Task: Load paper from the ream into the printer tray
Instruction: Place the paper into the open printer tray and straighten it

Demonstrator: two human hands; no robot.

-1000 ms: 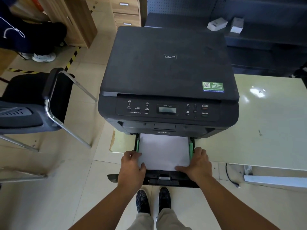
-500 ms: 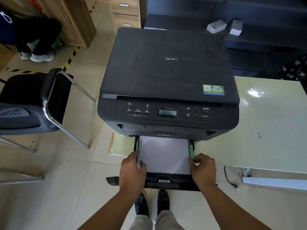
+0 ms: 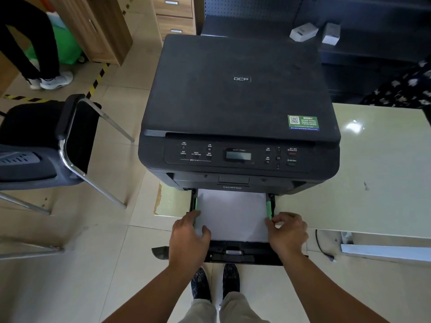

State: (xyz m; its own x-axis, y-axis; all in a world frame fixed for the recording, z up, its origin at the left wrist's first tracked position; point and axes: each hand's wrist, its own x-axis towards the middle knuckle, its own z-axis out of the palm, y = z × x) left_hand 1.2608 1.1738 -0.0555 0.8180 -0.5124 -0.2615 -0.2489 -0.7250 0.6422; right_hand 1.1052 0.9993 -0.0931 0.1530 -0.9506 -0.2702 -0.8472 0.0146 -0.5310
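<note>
While both hands now sit at the tray's (image 3: 233, 255) sides, right hand (image 3: 288, 233) seemingly pinches the green guide (image 3: 269, 206); left hand (image 3: 187, 236) lies loosely open.

Pale green table (image 3: 384, 173), glossy, light glare near far right. Black printer (image 3: 240, 108) sits on left end, front overhanging table's near edge. Near left corner chipped, brown core showing. Small dark mark on surface right of printer. Rest of visible surface bare. Table stands on beige tiled floor (image 3: 88, 264).
</note>
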